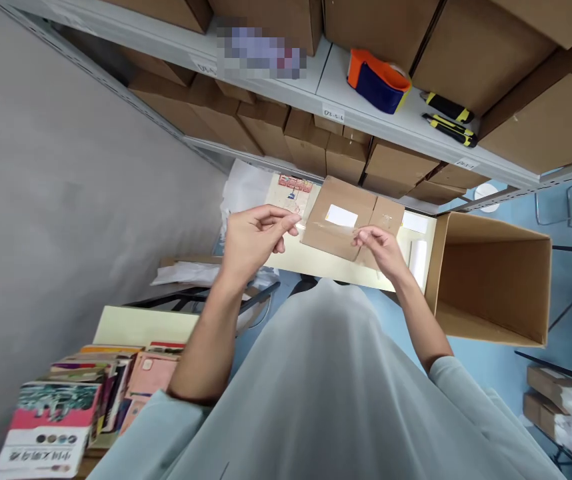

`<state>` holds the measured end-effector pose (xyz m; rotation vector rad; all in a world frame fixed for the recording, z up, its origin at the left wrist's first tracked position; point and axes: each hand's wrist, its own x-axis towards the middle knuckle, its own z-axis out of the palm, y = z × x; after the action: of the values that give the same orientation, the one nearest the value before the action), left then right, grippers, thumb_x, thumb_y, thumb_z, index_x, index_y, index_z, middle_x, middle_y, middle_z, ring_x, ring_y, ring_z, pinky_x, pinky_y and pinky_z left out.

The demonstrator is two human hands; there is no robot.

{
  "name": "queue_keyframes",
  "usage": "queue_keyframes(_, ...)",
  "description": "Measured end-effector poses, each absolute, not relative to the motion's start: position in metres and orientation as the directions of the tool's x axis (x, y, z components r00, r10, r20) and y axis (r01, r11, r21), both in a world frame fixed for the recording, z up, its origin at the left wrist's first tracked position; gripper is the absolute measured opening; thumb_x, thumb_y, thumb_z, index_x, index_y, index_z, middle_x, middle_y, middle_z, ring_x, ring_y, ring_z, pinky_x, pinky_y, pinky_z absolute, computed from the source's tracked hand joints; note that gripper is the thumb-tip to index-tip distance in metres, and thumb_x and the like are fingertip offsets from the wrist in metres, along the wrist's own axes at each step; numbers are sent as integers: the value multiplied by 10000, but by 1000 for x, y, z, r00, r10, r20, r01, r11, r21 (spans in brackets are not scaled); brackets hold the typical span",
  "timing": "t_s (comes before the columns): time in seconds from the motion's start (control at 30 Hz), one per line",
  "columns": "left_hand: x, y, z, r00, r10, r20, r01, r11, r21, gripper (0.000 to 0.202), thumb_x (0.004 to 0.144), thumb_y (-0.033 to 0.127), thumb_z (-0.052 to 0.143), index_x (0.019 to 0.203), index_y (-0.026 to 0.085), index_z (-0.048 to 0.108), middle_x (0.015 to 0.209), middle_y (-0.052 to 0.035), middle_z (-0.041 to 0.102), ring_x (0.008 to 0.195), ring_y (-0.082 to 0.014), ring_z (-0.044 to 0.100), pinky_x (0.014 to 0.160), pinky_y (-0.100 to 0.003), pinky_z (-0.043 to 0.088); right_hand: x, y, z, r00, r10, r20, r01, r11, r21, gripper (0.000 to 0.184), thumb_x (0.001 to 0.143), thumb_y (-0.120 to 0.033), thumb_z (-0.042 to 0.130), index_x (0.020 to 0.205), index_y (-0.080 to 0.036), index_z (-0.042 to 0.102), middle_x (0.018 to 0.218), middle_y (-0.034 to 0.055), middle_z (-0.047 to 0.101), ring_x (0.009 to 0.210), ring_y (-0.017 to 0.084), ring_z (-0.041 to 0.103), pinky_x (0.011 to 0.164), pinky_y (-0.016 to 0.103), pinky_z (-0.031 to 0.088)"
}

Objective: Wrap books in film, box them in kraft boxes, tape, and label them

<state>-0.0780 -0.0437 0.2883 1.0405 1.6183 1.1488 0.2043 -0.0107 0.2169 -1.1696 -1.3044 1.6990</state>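
A strip of clear tape (pixel 330 230) stretches between my two hands, faint against the cardboard behind it. Its left end is pinched between the thumb and fingers of my left hand (pixel 259 233). My right hand (pixel 379 248) pinches the other end with its fingertips. Under the strip, a closed cardboard box (pixel 349 193) with a white label (pixel 341 215) lies on the pale yellow table (pixel 333 267). Whether the strip touches the box, I cannot tell.
A large open carton (pixel 496 280) stands right of the table. Ahead, a shelf (pixel 333 110) holds cardboard boxes, an orange-and-blue strap roll (pixel 379 80) and box cutters (pixel 449 117). A white roll (pixel 417 260) lies at the table's right; stacked books (pixel 61 400) sit lower left.
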Motion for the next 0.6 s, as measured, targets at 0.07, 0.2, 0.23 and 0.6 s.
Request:
queue_keyframes(0.07, -85, -48, 279, -292, 938, -187, 154, 239, 959, 264, 850, 406, 914, 947, 180, 819, 744, -29, 799, 455, -89, 574, 448, -215, 457, 203, -7, 234, -274, 943, -190, 53, -182, -982, 494, 930, -763, 848, 1014, -277, 824, 887, 20, 789, 932, 233, 787, 1038, 455, 649)
queue_keyframes(0.2, -89, -57, 263, -265, 950, -166, 213, 225, 951, 275, 828, 383, 938, 992, 195, 822, 804, -16, 820, 536, -102, 662, 538, -217, 537, 174, -11, 279, -280, 959, -30, 91, -5, -996, 365, 1030, -692, 779, 1105, -344, 858, 990, 35, 825, 995, 249, 800, 1049, 477, 662)
queue_keyframes(0.23, -89, -59, 261, -247, 953, -175, 195, 226, 954, 298, 827, 404, 947, 991, 193, 817, 811, -19, 820, 551, -109, 679, 554, -222, 554, 162, -15, 289, -313, 950, 10, 90, 40, -995, 343, 1056, -671, 755, 1124, -353, 863, 1020, 40, 829, 1008, 249, 803, 1039, 473, 667)
queue_keyframes(0.6, -128, -64, 268, -62, 954, -294, -121, 285, 951, 592, 711, 700, 1006, 850, 176, 771, 822, -80, 821, 798, -241, 807, 760, -345, 682, 72, -56, 272, -624, 764, 165, 439, 517, -735, 240, 1086, -402, 789, 1319, -449, 824, 1589, 36, 716, 1596, 355, 575, 1304, 600, 531)
